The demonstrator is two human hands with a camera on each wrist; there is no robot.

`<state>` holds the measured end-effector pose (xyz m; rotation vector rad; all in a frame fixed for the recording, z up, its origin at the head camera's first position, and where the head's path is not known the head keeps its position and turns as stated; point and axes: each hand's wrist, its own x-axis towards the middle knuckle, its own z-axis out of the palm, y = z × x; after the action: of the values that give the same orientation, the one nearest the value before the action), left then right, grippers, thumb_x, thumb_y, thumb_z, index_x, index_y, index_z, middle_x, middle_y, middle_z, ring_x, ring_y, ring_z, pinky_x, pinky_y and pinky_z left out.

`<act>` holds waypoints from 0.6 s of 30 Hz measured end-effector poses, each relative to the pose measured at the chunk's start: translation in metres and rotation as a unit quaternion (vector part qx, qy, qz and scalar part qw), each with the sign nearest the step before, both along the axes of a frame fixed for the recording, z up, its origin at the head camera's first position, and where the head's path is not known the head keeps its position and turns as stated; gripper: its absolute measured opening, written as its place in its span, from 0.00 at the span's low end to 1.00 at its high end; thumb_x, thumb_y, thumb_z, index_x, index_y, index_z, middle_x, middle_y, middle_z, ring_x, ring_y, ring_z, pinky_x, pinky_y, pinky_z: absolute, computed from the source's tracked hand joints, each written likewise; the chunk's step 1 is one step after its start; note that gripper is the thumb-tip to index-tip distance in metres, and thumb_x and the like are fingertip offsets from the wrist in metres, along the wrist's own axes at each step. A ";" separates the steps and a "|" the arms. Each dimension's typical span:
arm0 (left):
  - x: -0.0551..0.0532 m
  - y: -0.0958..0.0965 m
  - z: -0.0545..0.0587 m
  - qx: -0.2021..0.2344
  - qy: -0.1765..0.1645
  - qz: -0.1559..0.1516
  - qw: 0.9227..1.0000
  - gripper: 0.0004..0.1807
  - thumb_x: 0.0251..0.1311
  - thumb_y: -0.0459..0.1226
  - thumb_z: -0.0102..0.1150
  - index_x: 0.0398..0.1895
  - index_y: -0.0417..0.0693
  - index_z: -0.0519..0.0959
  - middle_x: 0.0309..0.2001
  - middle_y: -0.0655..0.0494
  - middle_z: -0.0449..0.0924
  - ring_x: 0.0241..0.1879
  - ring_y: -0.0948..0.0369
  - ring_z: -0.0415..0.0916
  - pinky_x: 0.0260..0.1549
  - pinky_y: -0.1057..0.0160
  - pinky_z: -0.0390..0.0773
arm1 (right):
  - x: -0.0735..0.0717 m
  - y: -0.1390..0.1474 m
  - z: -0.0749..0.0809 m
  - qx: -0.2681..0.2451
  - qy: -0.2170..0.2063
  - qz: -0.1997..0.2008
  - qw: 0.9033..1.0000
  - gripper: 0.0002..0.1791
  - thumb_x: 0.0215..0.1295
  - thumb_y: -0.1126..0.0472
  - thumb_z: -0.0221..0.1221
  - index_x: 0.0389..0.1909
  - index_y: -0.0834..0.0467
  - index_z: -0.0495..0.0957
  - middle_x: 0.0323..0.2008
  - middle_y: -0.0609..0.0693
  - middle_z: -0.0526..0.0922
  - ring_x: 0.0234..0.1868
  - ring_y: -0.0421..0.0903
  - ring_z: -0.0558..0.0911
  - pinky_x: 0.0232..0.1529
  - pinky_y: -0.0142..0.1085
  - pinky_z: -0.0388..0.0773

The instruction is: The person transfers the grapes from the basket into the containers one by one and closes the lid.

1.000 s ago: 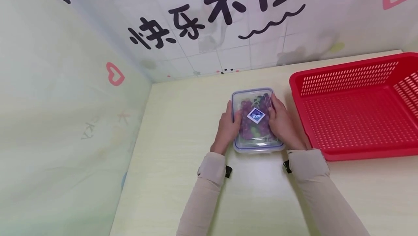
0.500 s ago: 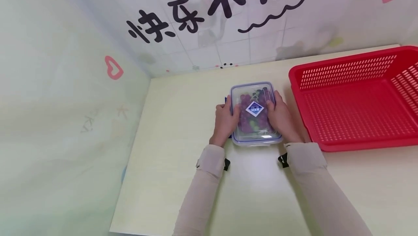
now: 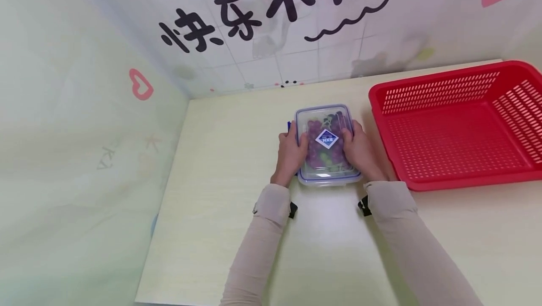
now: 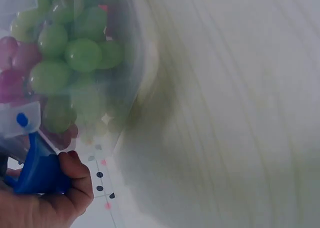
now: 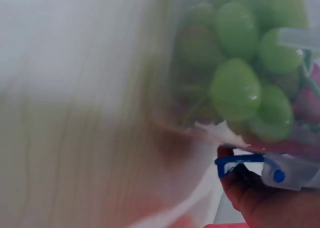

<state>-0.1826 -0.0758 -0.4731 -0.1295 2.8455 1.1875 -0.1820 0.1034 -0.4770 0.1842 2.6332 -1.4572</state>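
Note:
A clear lidded food container [image 3: 325, 174] with a blue-edged rim and a diamond label sits in front of me, held between both hands. Green grapes [image 4: 82, 55] and purple ones fill it. My left hand [image 3: 291, 155] grips its left side, thumb on the lid's edge. In the left wrist view, curled fingers hold a blue-lined side latch [image 4: 40, 173], which stands out from the wall. My right hand [image 3: 362, 155] grips the right side, thumb on the lid. The right wrist view shows its fingers at a blue-edged latch [image 5: 245, 159] under the container's side.
A red perforated plastic basket [image 3: 457, 141] stands close to the right of my right hand. The pale wooden table [image 3: 216, 193] meets a wall [image 3: 237, 73] with black lettering behind and another wall on the left [image 3: 84, 155].
A blue latch strip has come into sight beside my left hand, swung outward from the container. Both hands stay on the container's sides. The head view has shifted slightly.

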 end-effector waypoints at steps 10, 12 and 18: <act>0.000 0.002 -0.004 -0.002 0.017 0.008 1.000 0.33 0.75 0.44 0.42 0.78 0.43 0.52 0.57 0.32 0.69 0.47 0.46 0.74 0.49 0.49 0.79 | 0.000 -0.003 -0.007 -0.042 0.004 -0.009 0.999 0.30 0.80 0.57 0.40 0.77 0.62 0.50 0.64 0.68 0.69 0.60 0.61 0.71 0.65 0.54 0.67; 0.000 0.003 -0.005 -0.002 0.021 0.003 1.000 0.33 0.75 0.43 0.42 0.79 0.44 0.51 0.57 0.32 0.70 0.47 0.46 0.74 0.49 0.49 0.78 | 0.002 -0.002 -0.006 -0.058 -0.012 -0.018 0.998 0.31 0.80 0.56 0.41 0.78 0.61 0.47 0.68 0.67 0.65 0.64 0.60 0.69 0.69 0.54 0.64; 0.001 0.004 -0.004 0.038 -0.002 0.027 0.999 0.38 0.74 0.44 0.44 0.78 0.35 0.45 0.67 0.29 0.63 0.65 0.42 0.68 0.67 0.50 0.67 | 0.003 -0.001 -0.003 -0.056 -0.038 -0.057 0.996 0.37 0.78 0.52 0.43 0.78 0.65 0.42 0.74 0.68 0.55 0.74 0.61 0.59 0.74 0.54 0.54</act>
<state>-0.1819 -0.0716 -0.4771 -0.2048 2.8057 1.3034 -0.1787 0.1019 -0.4803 0.3767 2.5105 -1.5954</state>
